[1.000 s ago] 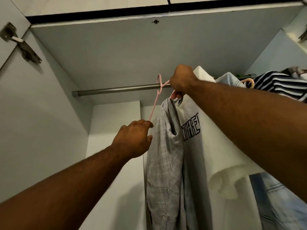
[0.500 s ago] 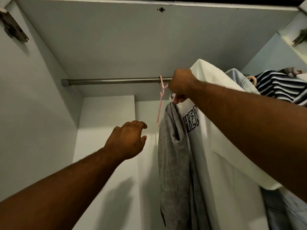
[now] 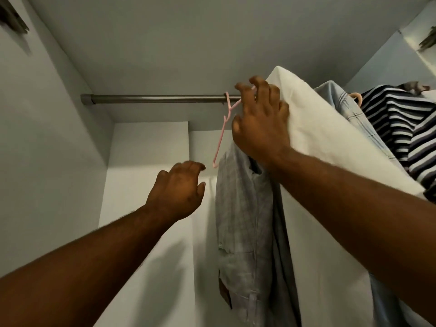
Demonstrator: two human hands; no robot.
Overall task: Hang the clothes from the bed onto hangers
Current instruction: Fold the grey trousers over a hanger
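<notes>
– So, shirt (image 3: 243,220) position?
– Hanging, long axis vertical, from hanger (image 3: 220,138) hooked on rod (image 3: 153,99); hanger arm slopes down-left. Your right hand (image 3: 259,123) at hook, grip unclear; left hand (image 3: 179,192) loosely curled, empty.

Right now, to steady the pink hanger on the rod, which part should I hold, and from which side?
I would pinch the pink hanger on its bare arm, coming from the left and below with the left hand. That arm slopes down clear of the grey shirt, with its tip close to those fingers; the right hand covers the neck.
</notes>
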